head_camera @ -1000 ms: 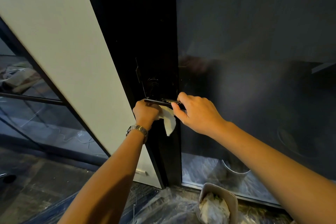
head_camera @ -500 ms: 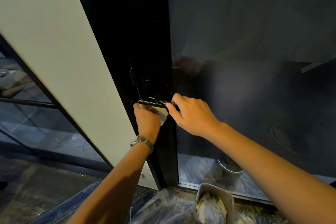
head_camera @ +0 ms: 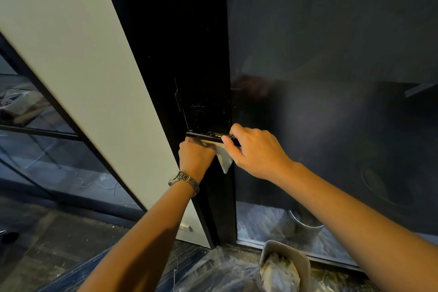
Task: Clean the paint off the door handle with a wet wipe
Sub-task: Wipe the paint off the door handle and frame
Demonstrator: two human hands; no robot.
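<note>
A black lever door handle (head_camera: 205,136) sticks out level from the dark door frame (head_camera: 180,50), with pale paint specks on its top. My left hand (head_camera: 195,157), a metal watch on its wrist, grips a white wet wipe (head_camera: 224,161) and holds it up against the underside of the handle. A loose corner of the wipe hangs down between my two hands. My right hand (head_camera: 257,149) grips the handle's right end, thumb under and fingers over it.
A glass door panel (head_camera: 331,78) fills the right side. A white wall panel (head_camera: 71,54) slants on the left. On the floor lie plastic sheeting (head_camera: 213,270) and a grey bin (head_camera: 305,262) stuffed with used wipes.
My left hand slid left and back along the handle's underside with the wipe, whose hanging corner was hidden and shows again. My right hand stayed on the handle's end.
</note>
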